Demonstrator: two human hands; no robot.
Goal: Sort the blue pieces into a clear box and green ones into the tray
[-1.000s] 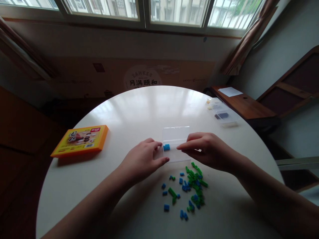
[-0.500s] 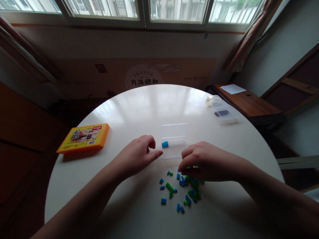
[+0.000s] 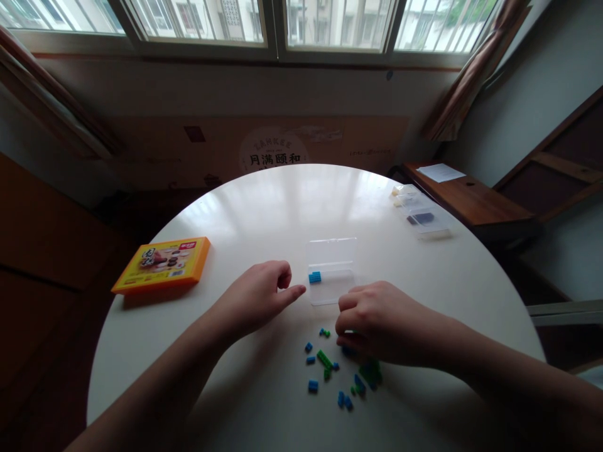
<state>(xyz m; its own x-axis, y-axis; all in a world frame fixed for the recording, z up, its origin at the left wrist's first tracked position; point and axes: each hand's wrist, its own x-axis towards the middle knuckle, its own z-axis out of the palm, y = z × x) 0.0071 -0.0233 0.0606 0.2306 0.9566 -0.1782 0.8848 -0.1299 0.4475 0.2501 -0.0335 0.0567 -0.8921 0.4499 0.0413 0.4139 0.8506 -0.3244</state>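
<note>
Away from the clear box [image 3: 335, 289], our right hand [image 3: 370, 320] has shifted over the loose bricks [image 3: 325, 360], toward the worktop's [image 3: 254, 213] near edge; whether its fingers grip one, we cannot tell. Our left hand [image 3: 259, 292], thumb and fingers parted, hovers beside the box's left edge, where blue bricks [image 3: 315, 277] sit inside.

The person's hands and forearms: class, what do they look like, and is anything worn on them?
The left hand and right hand are ungloved. The left forearm and right forearm are slim, with no sleeve, watch or bracelet visible.
</note>
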